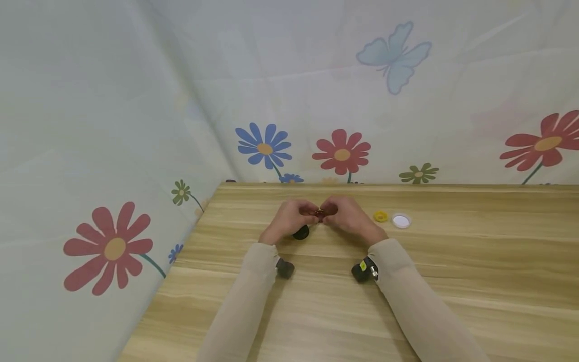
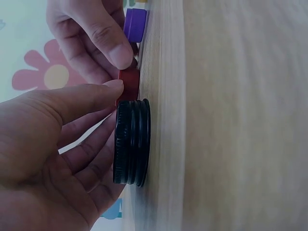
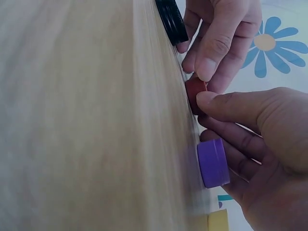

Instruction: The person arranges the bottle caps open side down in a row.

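Between my two hands, low over the wooden table, is a small red cap (image 2: 129, 84). My left hand (image 1: 289, 217) pinches its left side with the thumb on the near face and fingers behind. My right hand (image 1: 350, 216) pinches it from the right in the same way. Just by the left hand's fingers a black ridged lid (image 2: 130, 144) stands close to the red cap. A purple cap (image 3: 213, 163) sits beside the right hand's curled fingers; in the head view that hand hides it. The fingers cover much of the red cap.
To the right of the right hand, a yellow cap (image 1: 381, 216) lies on the table (image 1: 479, 261). Next to it is a round white lid (image 1: 401, 220) with a clear rim. Behind and left of the table hangs a flower-printed curtain (image 1: 298, 90).
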Action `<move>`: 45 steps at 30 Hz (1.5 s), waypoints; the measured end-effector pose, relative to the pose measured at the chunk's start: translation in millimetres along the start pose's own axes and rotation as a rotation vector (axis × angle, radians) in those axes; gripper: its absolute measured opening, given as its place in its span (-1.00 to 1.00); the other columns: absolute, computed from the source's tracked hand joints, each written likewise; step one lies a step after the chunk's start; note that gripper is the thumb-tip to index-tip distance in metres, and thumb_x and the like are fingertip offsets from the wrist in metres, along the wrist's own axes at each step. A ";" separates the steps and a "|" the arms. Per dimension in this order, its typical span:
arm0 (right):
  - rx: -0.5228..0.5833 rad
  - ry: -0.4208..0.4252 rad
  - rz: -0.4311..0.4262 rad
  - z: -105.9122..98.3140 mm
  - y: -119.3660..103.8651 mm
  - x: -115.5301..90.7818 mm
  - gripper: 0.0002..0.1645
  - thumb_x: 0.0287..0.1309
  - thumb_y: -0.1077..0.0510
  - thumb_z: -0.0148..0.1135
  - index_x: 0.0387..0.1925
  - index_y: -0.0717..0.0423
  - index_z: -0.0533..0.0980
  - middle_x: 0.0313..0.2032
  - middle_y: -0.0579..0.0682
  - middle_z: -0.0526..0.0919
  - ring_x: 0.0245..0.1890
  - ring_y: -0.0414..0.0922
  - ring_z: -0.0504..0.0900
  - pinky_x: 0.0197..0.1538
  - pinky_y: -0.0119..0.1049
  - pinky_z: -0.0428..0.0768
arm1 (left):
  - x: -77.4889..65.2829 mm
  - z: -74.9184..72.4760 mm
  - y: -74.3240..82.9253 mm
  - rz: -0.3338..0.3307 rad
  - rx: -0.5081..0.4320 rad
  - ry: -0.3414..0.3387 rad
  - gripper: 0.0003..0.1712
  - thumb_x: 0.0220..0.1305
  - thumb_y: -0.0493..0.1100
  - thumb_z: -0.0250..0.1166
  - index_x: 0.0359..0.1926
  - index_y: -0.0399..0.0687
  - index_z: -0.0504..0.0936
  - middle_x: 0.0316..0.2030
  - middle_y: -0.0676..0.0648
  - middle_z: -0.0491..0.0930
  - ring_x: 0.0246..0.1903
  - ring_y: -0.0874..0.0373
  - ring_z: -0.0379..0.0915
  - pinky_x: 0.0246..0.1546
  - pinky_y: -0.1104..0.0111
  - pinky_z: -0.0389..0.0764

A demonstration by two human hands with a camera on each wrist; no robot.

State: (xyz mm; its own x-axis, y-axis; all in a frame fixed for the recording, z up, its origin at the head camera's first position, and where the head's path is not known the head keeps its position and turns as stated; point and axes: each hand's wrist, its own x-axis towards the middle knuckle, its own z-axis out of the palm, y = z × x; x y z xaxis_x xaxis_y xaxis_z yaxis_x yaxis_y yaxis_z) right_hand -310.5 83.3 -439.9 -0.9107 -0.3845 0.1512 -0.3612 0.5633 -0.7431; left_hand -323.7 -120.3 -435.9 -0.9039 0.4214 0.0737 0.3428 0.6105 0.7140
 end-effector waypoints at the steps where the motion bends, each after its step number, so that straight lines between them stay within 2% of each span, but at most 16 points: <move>1: 0.006 0.004 0.004 0.0 -0.2 -0.2 -0.70 0.26 0.37 0.46 0.03 0.31 0.67 -0.08 0.15 0.78 0.00 0.05 0.73 0.15 -0.03 0.65 | 0.2 0.4 0.1 0.005 0.003 0.000 -0.73 0.36 -0.32 0.47 0.06 -0.26 0.78 -0.10 -0.13 0.80 -0.08 0.08 0.75 -0.03 0.33 0.69; 8: 0.036 0.022 0.012 0.1 0.1 -1.9 -0.71 0.28 0.34 0.46 0.02 0.28 0.69 -0.06 0.13 0.78 0.01 0.04 0.71 0.18 -0.02 0.63 | 1.1 1.3 1.1 0.054 0.034 0.018 -0.73 0.39 -0.31 0.45 0.07 -0.25 0.77 -0.10 -0.13 0.79 -0.13 0.06 0.74 -0.06 0.31 0.69; 13: 0.052 0.049 0.020 -2.2 0.8 -2.7 -0.74 0.36 0.28 0.42 0.05 0.21 0.70 0.00 0.11 0.77 0.05 0.05 0.69 0.18 -0.01 0.61 | 0.1 -0.3 2.8 0.086 0.013 0.046 -0.75 0.41 -0.31 0.43 0.08 -0.23 0.77 -0.04 -0.14 0.78 -0.10 0.03 0.73 -0.06 0.31 0.69; 20: 0.063 0.073 0.028 -6.1 -1.6 -3.6 -0.72 0.44 0.17 0.39 0.10 0.18 0.68 0.04 0.09 0.76 0.09 0.07 0.68 0.17 -0.02 0.64 | -1.5 -4.0 2.0 0.109 -0.014 0.074 -0.69 0.37 -0.33 0.46 0.11 -0.18 0.76 -0.01 -0.11 0.78 -0.12 0.04 0.74 -0.20 0.34 0.73; 27: 0.089 0.111 0.037 -8.1 -7.0 -8.9 -0.72 0.46 0.16 0.37 0.10 0.18 0.68 0.03 0.08 0.77 0.10 0.08 0.70 0.14 -0.04 0.67 | -2.6 -6.3 3.1 0.152 -0.016 0.111 -0.70 0.34 -0.32 0.49 0.08 -0.16 0.79 -0.05 -0.08 0.79 -0.14 0.06 0.74 -0.18 0.29 0.73; 34: 0.113 0.172 0.035 -10.7 -10.8 -17.6 -0.75 0.47 0.16 0.35 0.07 0.18 0.69 0.01 0.08 0.78 0.08 0.09 0.72 0.20 0.01 0.65 | -1.6 -4.7 6.7 0.170 0.001 0.127 -0.76 0.37 -0.26 0.49 0.04 -0.13 0.81 -0.08 -0.03 0.80 -0.16 0.11 0.73 -0.12 0.28 0.72; 39: 0.114 0.184 0.037 -12.7 -10.6 -20.8 -0.72 0.46 0.14 0.36 0.09 0.20 0.67 0.04 0.11 0.76 0.10 0.11 0.71 0.19 0.01 0.65 | -1.1 -3.1 8.4 0.192 0.005 0.137 -0.78 0.38 -0.24 0.49 0.02 -0.12 0.82 -0.09 -0.02 0.80 -0.15 0.12 0.72 -0.07 0.28 0.71; 45: 0.119 0.179 0.021 -15.8 -10.9 -21.9 -0.66 0.43 0.19 0.38 0.14 0.25 0.63 0.09 0.17 0.73 0.10 0.15 0.71 0.18 0.01 0.66 | -2.9 -3.3 9.7 0.215 -0.005 0.149 -0.79 0.40 -0.21 0.47 0.02 -0.10 0.83 -0.08 -0.01 0.80 -0.13 0.10 0.71 -0.13 0.29 0.71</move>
State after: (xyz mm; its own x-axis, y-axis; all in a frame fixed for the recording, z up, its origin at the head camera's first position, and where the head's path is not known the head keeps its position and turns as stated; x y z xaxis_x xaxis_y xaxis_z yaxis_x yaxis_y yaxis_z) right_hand -289.8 97.1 -424.7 -0.9427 -0.2315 0.2403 -0.3251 0.4752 -0.8176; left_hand -318.6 -117.9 -426.9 -0.8384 0.4376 0.3250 0.5299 0.5143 0.6743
